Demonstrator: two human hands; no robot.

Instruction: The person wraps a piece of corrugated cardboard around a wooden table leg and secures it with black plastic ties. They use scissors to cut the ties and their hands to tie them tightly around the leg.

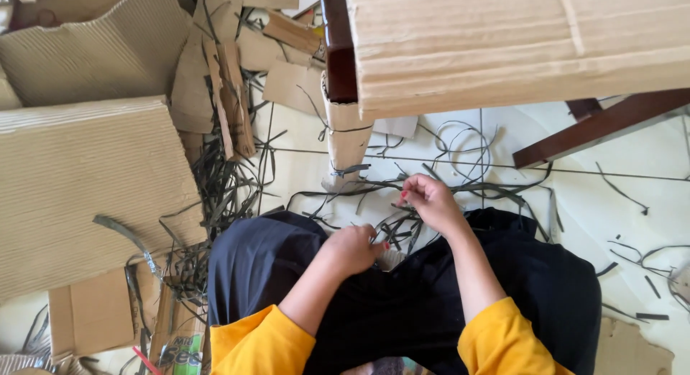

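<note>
I sit on the floor with my legs in black cloth (431, 303) and yellow sleeves on both arms. My left hand (352, 249) is curled shut over my lap, pinching thin dark strips (395, 227) that run up from it. My right hand (428, 201) is a little higher and to the right, its fingers closed on the same bunch of dark strips. More of these strips lie scattered on the pale tiled floor (611, 166) just beyond my hands.
A large corrugated cardboard sheet (86, 188) lies at the left, with more cardboard pieces (93, 51) behind it. A cardboard-covered wooden table (517, 44) stands ahead, its dark leg brace (596, 127) at the right. Loose strips (223, 181) are heaped beside the sheet.
</note>
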